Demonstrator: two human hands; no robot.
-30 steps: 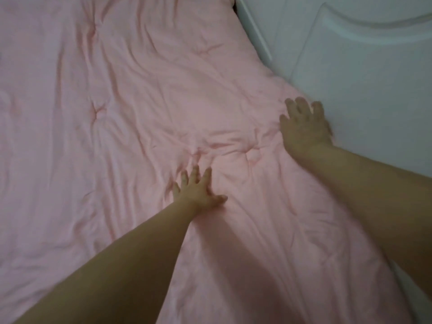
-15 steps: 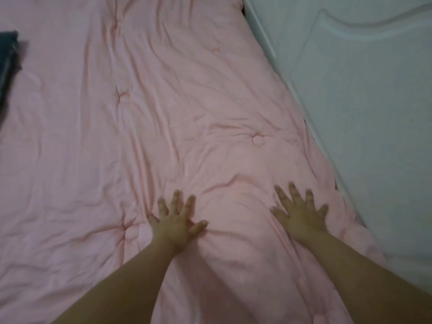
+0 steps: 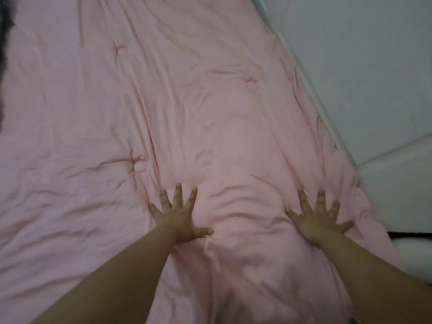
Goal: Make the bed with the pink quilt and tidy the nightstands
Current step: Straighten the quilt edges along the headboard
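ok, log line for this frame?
step: smoothing pink quilt | left hand: flat, fingers spread | right hand: flat, fingers spread | wrinkles between hands

dark object (image 3: 4, 43): cut by left edge, unidentifiable | pink quilt (image 3: 210, 113): edges out of frame

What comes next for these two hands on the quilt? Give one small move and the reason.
Probably slide both flat palms apart, outward. The left hand and right hand press the pink quilt with fingers spread, and a bunch of wrinkles sits between them, so spreading should flatten it.
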